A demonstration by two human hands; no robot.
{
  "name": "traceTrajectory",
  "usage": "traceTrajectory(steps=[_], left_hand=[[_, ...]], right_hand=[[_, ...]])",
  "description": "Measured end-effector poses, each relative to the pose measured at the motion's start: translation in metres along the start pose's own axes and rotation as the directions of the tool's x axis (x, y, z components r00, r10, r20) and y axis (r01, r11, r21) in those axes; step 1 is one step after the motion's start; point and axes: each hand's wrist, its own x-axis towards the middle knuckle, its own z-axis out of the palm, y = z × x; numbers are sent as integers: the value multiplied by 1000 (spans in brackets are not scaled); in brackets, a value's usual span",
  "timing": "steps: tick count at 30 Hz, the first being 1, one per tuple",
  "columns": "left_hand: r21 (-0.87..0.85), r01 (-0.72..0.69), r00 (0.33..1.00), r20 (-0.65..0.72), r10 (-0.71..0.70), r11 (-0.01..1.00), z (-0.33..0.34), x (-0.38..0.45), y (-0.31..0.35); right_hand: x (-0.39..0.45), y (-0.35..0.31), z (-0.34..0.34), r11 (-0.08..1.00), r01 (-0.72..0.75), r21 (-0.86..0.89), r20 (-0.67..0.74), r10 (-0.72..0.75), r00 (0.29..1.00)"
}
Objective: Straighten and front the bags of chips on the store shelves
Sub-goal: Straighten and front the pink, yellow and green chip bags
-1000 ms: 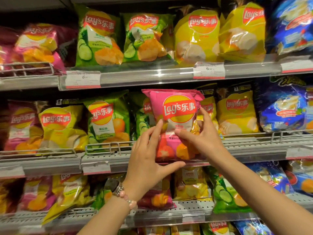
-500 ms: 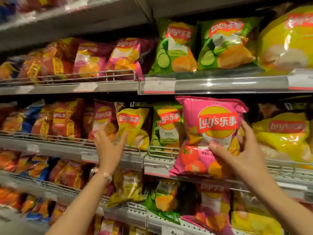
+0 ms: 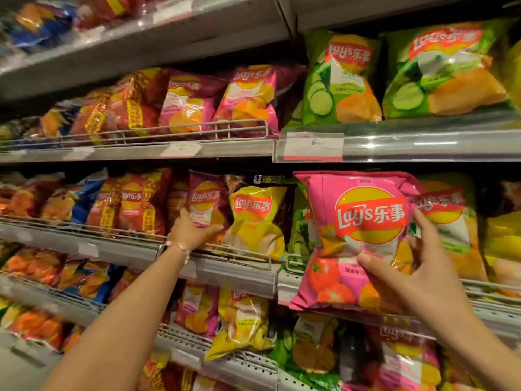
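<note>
**Pink bag out of the row, its slot one bay left**

Nearest you, your right hand (image 3: 417,280) pinches the big pink tomato bag (image 3: 355,241), thumb on its face and fingers behind its right edge; it hangs in front of the middle shelf's rail (image 3: 239,256), covering the green cucumber bags (image 3: 451,221). Keep that grip low and light so the chips are not crushed. Farther in, your left hand (image 3: 191,231) rests with spread fingers on the smaller pink bag (image 3: 204,204), beside the slumped yellow bag (image 3: 253,221); whether it grips is unclear. That likely marks where the pink bag belongs. Clear a gap there first, then seat the bag upright, logo forward, behind the rail.
</note>
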Motion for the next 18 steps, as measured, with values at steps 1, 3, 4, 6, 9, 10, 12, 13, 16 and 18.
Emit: traceTrajectory(steps=[1,3,4,6,9,10,12,13,16,18], left_hand=[[-7,-3,1000,11,3,1000,0,1,-2],[-22,-36,999,7,36,999,-1,1,-4],[-31,-60,998,-10,60,998,-1,0,-4],[-44,-112,991,-74,108,993,-2,-4,-3],[-75,-188,968,-182,172,979,-6,-11,-1],[-92,-207,961,-204,185,974,-6,-14,-1],[-137,-226,952,-239,189,964,-6,-19,0],[-163,-230,949,-258,183,960,-4,-21,1],[-195,-194,947,-291,132,961,-2,-23,8],[-148,-147,958,-267,104,978,0,-21,11]], right_hand=[[0,0,1,1000,-3,-2,3,3,1000],[1,-1,3,1000,-5,-11,18,5,1000],[1,-2,4,1000,1,-21,24,-1,1000],[1,-3,5,999,17,-43,36,-15,999],[0,-2,7,999,23,-43,53,-21,998],[0,-1,7,999,23,-38,62,-21,998],[0,2,7,999,21,-34,80,-19,997],[0,3,7,999,21,-39,86,-17,996],[2,6,9,995,40,-88,91,-32,995],[3,5,12,988,79,-130,115,-64,991]])
